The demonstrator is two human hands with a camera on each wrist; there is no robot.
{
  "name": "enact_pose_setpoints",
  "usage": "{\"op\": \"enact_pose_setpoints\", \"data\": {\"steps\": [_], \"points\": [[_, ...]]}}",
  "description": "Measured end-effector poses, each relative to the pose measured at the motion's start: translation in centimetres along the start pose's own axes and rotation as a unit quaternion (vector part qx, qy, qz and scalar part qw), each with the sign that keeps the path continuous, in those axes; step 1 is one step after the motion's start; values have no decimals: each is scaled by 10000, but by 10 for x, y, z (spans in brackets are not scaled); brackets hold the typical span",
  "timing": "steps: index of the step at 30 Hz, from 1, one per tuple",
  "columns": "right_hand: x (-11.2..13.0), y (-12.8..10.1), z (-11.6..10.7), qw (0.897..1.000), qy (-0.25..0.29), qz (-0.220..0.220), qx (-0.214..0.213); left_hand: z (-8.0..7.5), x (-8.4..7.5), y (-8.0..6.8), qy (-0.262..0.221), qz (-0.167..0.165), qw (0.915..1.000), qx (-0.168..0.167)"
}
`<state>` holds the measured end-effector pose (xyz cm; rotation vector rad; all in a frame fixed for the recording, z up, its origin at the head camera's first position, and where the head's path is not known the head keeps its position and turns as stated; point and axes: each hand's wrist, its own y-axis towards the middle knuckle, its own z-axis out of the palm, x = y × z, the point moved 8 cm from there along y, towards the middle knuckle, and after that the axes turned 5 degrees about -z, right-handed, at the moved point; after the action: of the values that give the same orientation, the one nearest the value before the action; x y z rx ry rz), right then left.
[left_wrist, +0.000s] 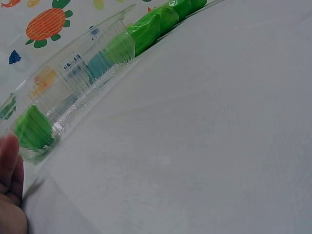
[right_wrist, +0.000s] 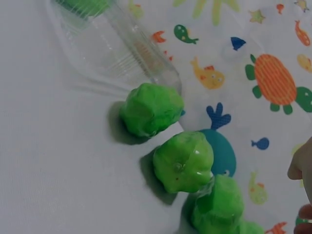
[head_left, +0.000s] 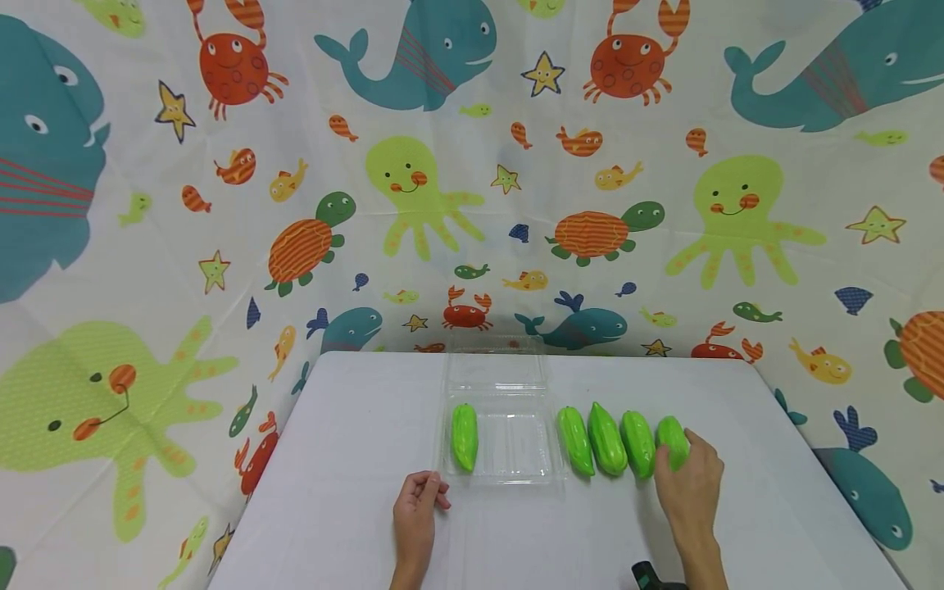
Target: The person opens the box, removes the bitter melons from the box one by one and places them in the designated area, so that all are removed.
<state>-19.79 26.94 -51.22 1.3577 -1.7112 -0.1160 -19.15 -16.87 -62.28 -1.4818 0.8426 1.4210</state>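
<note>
White table (head_left: 354, 508): right hand (head_left: 689, 479) seemingly grips rightmost gourd (head_left: 671, 438).

Glossy bright green gourds (head_left: 607, 440) lay by the right hand's fingers (head_left: 682, 459); another green one (head_left: 465, 437) sat in a clear, colourless plastic clamshell (head_left: 509, 471) beyond the left fingertips (head_left: 435, 483). The table (head_left: 354, 459) was plain white, the backdrop (head_left: 147, 205) white with teal whales, orange crabs, lime octopuses.
</note>
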Motion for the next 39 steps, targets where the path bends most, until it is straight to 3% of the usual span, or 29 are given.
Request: {"op": "enact_pose_setpoints", "data": {"steps": [39], "points": [[41,-6,13,9992,135,-356,86,-1,-2,-1,67,55,10000,25]]}}
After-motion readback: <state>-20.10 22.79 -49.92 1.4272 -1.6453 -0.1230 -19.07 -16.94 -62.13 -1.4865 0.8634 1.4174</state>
